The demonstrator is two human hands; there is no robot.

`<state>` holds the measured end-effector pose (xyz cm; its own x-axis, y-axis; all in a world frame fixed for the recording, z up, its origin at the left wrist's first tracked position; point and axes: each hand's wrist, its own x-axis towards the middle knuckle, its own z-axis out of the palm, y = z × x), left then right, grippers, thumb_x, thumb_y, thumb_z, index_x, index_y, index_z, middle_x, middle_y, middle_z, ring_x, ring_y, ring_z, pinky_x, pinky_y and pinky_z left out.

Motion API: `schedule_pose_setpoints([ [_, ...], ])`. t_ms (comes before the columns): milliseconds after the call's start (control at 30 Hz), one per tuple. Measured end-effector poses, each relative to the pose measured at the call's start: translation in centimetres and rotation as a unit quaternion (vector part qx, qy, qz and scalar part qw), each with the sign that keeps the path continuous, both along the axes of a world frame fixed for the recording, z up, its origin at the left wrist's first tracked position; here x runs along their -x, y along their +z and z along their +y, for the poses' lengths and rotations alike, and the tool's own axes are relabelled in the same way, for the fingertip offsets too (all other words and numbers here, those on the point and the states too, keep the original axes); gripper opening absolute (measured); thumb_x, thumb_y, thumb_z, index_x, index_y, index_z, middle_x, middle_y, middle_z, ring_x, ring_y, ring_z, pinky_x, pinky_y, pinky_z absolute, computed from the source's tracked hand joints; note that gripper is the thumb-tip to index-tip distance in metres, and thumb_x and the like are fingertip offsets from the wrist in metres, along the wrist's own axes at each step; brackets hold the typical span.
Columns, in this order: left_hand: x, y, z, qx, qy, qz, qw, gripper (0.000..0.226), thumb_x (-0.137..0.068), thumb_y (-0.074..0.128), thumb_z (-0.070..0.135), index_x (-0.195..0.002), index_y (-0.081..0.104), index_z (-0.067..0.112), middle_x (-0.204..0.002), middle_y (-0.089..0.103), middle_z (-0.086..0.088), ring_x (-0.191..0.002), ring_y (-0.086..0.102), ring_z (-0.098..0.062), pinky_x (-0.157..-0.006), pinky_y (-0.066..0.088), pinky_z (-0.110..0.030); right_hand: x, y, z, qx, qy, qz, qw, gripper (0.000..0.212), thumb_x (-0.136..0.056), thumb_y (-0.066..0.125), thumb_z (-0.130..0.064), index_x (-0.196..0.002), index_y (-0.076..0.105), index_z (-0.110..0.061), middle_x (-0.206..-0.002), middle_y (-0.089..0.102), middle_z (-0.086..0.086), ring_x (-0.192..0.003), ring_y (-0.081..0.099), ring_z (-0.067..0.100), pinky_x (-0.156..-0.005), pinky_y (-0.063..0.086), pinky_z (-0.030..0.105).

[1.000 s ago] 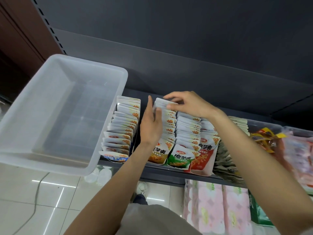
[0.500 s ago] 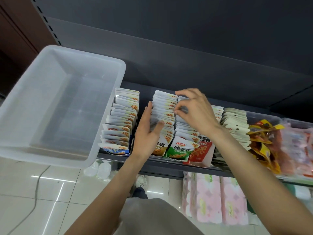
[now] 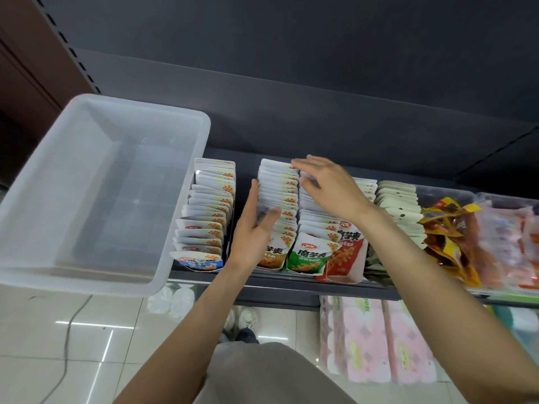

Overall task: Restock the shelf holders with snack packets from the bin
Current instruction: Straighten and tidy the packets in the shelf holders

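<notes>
reaching over the packed rows at frame centre, my right hand [image 3: 329,189] lies flat, fingers straight, on the back of the green-front row [image 3: 313,225], gripping nothing. my left hand [image 3: 253,228] presses straight fingers against the left side of the orange-front row [image 3: 277,199], its long axis running toward the top of the frame. the bin [image 3: 96,193], left of centre, looks empty. the blue-front row [image 3: 204,214] stands beside it, so i judge only tidying remains.
</notes>
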<state>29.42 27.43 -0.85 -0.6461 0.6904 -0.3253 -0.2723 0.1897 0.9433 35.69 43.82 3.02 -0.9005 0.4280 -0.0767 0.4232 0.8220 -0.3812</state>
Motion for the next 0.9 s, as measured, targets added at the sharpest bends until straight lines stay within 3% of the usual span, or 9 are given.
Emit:
schedule_pose_setpoints([
  [100,-0.3,0.0,-0.3,-0.001,0.027,-0.032,0.999,0.060,-0.096,0.049,0.029,-0.146,0.019,0.040,-0.126,0.040,0.021,-0.117,0.040,0.001,-0.100,0.037,-0.025,0.4,0.0,0.3,-0.010,-0.008,0.019,1.000,0.037,-0.098,0.048,-0.021,-0.135,0.051,-0.019,-0.137,0.053,0.000,-0.135,0.036,0.017,-0.110,0.028,0.035],
  [200,-0.7,-0.2,-0.7,0.021,0.047,-0.056,0.997,0.055,-0.096,0.043,0.041,-0.146,0.020,0.040,-0.122,0.039,0.021,-0.113,0.037,0.001,-0.096,0.030,-0.024,1.2,0.1,0.4,-0.015,-0.008,0.027,0.999,0.032,-0.097,0.051,-0.025,-0.129,0.057,-0.023,-0.125,0.062,0.000,-0.122,0.048,0.017,-0.097,0.037,0.031],
  [333,-1.2,-0.3,-0.6,0.025,0.020,-0.075,0.997,0.057,-0.097,0.044,0.036,-0.147,0.017,0.039,-0.119,0.042,0.020,-0.087,0.045,0.014,-0.076,0.040,-0.004,1.8,0.1,0.3,0.026,-0.006,0.048,0.999,0.024,-0.097,0.051,-0.018,-0.114,0.067,-0.023,-0.098,0.070,-0.005,-0.087,0.061,0.008,-0.076,0.039,0.019],
  [433,-1.2,-0.5,-0.6,0.019,0.001,-0.072,0.997,0.061,-0.097,0.046,0.033,-0.148,0.014,0.040,-0.124,0.043,0.020,-0.086,0.045,0.019,-0.064,0.043,0.001,2.2,0.2,0.2,-0.004,0.001,0.041,0.999,0.022,-0.097,0.051,-0.015,-0.107,0.068,-0.021,-0.089,0.069,-0.007,-0.078,0.056,0.007,-0.075,0.041,0.022],
  [500,-1.2,-0.5,-0.8,0.014,-0.002,-0.072,0.997,0.060,-0.096,0.045,0.035,-0.147,0.013,0.041,-0.132,0.041,0.019,-0.097,0.046,0.013,-0.074,0.043,-0.002,2.5,0.1,0.3,0.016,-0.004,0.040,0.999,0.021,-0.096,0.052,-0.014,-0.107,0.068,-0.020,-0.093,0.070,-0.004,-0.083,0.063,0.011,-0.077,0.051,0.030],
  [567,-1.0,-0.5,-1.0,0.011,0.003,-0.070,0.997,0.057,-0.097,0.041,0.039,-0.146,0.012,0.044,-0.146,0.033,0.017,-0.116,0.037,0.004,-0.095,0.033,-0.016,2.6,0.0,0.4,0.028,-0.005,0.035,0.999,0.021,-0.096,0.052,-0.014,-0.109,0.067,-0.020,-0.098,0.070,-0.003,-0.088,0.064,0.012,-0.081,0.054,0.035],
  [700,-0.1,0.0,-0.2,-0.006,0.022,-0.053,0.998,0.061,-0.090,0.038,0.057,-0.145,0.013,0.047,-0.153,0.024,0.014,-0.138,0.027,-0.010,-0.112,0.023,-0.037,2.2,0.2,0.7,0.042,-0.006,0.047,0.998,0.024,-0.096,0.052,-0.016,-0.115,0.065,-0.020,-0.111,0.068,-0.003,-0.101,0.062,0.011,-0.088,0.051,0.032],
  [767,0.8,0.5,0.9,-0.009,0.023,-0.040,0.999,0.065,-0.087,0.039,0.065,-0.145,0.014,0.048,-0.154,0.024,0.013,-0.140,0.027,-0.014,-0.115,0.023,-0.046,1.9,0.0,0.9,0.040,-0.015,0.052,0.998,0.024,-0.096,0.052,-0.016,-0.116,0.066,-0.019,-0.116,0.066,-0.003,-0.105,0.060,0.012,-0.088,0.048,0.028],
  [900,1.8,0.8,2.6,0.007,0.002,-0.003,1.000,0.056,-0.094,0.034,0.057,-0.145,0.014,0.048,-0.154,0.022,0.014,-0.140,0.026,-0.013,-0.115,0.022,-0.044,1.0,-0.6,1.4,0.041,-0.034,0.066,0.996,0.019,-0.094,0.057,-0.019,-0.109,0.070,-0.018,-0.115,0.065,-0.001,-0.103,0.060,0.015,-0.087,0.049,0.033],
])
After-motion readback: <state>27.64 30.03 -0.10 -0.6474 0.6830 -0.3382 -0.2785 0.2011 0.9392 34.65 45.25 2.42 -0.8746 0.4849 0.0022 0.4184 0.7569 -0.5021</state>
